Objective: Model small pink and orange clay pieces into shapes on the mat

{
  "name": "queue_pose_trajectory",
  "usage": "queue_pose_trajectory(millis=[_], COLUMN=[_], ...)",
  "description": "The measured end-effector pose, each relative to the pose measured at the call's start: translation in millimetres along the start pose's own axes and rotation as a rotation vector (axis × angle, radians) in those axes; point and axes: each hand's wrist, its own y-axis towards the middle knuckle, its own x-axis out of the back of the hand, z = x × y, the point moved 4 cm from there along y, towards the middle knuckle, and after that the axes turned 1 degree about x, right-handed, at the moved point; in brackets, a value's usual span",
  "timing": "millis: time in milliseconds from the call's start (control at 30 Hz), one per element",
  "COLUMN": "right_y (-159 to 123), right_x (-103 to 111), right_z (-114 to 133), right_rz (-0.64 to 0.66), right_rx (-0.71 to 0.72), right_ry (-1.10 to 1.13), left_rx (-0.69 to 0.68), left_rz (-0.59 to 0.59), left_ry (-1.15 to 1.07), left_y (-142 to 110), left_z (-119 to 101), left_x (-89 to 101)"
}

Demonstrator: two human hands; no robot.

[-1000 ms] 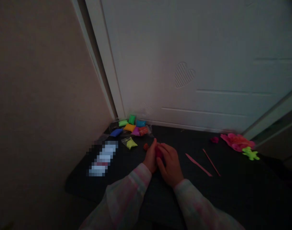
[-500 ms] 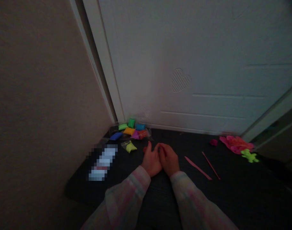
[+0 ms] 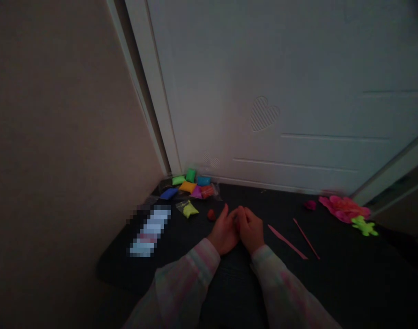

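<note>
Over the middle of the dark table, my left hand point(image 3: 224, 234) and my right hand point(image 3: 252, 230) are cupped against each other. The left thumb points up, and the right fingers curl into the left palm. A trace of red shows between the palms, but what they hold is hidden. Just left of my left hand lies a small dark red lump point(image 3: 211, 214), apart from it. To the right of my right hand are a pink flat modelling knife point(image 3: 287, 242) and a thin pink stick tool point(image 3: 307, 239).
Bagged clay packets in several colours, with an orange one point(image 3: 188, 187) among them, lie at the back left near a yellow packet point(image 3: 190, 209). A blurred-out bright strip point(image 3: 150, 232) is at left. A magenta lump point(image 3: 310, 205), pink flower shape point(image 3: 344, 209) and yellow-green figure point(image 3: 364, 225) sit at right.
The view has shifted slightly, so things appear a little farther right. My hands remain together, and the dark red lump, partly covered by my left hand before, now shows fully.
</note>
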Motion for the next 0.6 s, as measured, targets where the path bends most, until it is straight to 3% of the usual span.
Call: queue_pose_trajectory(millis=[167,267,367,600], right_y=[-8.5,-9.5,-11.5,-20.7], right_x=[-14.1,-16.3,-16.6,-14.1], right_z=[18.0,19.4,19.0,24.6], right_rz=[0.096,0.022,-0.038,-0.081], right_rx=[0.201,0.264,0.277,0.488], right_ry=[-0.089,-0.387,-0.554,-0.409], left_rx=[-0.098,-0.146,-0.271,-0.436], left_rz=[-0.082,-0.097,-0.209,-0.371], left_ry=[-0.001,0.04,0.104,0.163], left_y=[1.8,0.0,-3.0,-12.2], left_z=[-3.0,-4.9,-10.7,-26.1], left_x=[5.4,4.5,5.4,5.5])
